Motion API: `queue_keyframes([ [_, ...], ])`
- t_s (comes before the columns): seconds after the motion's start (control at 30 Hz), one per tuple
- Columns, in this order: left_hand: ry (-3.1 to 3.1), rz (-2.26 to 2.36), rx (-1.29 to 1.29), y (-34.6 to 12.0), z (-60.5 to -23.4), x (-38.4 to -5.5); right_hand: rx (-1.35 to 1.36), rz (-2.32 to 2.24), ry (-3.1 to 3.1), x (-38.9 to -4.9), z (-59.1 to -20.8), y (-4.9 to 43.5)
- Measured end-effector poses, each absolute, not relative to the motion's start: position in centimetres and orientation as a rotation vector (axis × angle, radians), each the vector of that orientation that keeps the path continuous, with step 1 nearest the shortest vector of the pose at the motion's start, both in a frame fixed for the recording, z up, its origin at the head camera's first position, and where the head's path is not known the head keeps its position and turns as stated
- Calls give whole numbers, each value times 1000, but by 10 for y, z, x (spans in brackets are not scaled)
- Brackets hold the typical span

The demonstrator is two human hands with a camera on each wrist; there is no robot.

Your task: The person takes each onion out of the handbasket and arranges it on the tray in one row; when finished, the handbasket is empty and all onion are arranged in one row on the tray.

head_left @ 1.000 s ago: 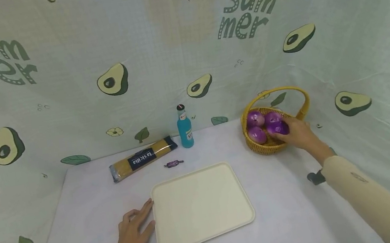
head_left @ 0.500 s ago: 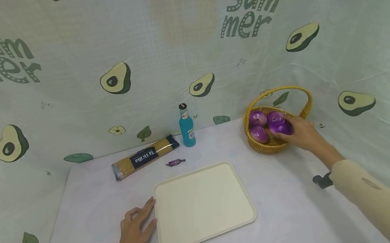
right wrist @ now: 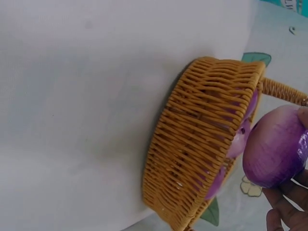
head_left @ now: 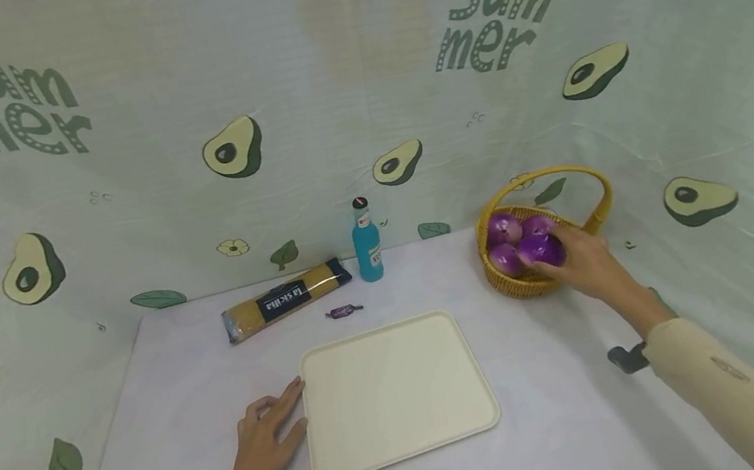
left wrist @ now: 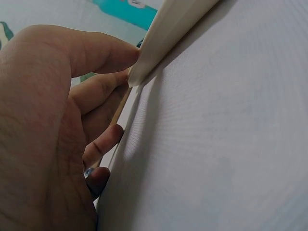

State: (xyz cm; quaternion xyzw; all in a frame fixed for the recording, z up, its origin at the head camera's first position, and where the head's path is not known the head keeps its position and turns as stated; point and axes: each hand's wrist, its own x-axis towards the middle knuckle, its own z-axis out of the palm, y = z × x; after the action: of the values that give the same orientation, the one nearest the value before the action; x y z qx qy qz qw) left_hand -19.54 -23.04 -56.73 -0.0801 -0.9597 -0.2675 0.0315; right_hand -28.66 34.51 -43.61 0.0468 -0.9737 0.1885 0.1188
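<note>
My right hand grips a purple onion over the right side of a wicker basket. In the right wrist view this onion is outside the basket's rim, with fingers curled along its side. Other purple onions lie inside the basket, partly hidden by its weave in the wrist view. My left hand rests at the left edge of a cream rectangular tray. In the left wrist view, thumb and fingertips touch the tray's rim, with the fingers loosely extended.
A pack of spaghetti lies at the back left of the white table. Beside it stands a blue bottle, and a small purple wrapped candy lies in front. The basket's arched handle rises behind the right hand. A printed cloth hangs behind.
The right hand has lifted the gripped onion slightly, up from among the others. The left hand stays at the tray's edge. The whole head view has shifted a little.
</note>
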Motion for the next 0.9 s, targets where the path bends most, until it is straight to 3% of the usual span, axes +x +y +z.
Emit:
queue_keyframes([
  [0.3, -2937, -836, -268, -231, -564, -195, 295, 497, -2747, -282, -435, 333],
  [0.9, -2979, -828, -238, -230, -566, -196, 343, 549, -2753, -272, -439, 311],
])
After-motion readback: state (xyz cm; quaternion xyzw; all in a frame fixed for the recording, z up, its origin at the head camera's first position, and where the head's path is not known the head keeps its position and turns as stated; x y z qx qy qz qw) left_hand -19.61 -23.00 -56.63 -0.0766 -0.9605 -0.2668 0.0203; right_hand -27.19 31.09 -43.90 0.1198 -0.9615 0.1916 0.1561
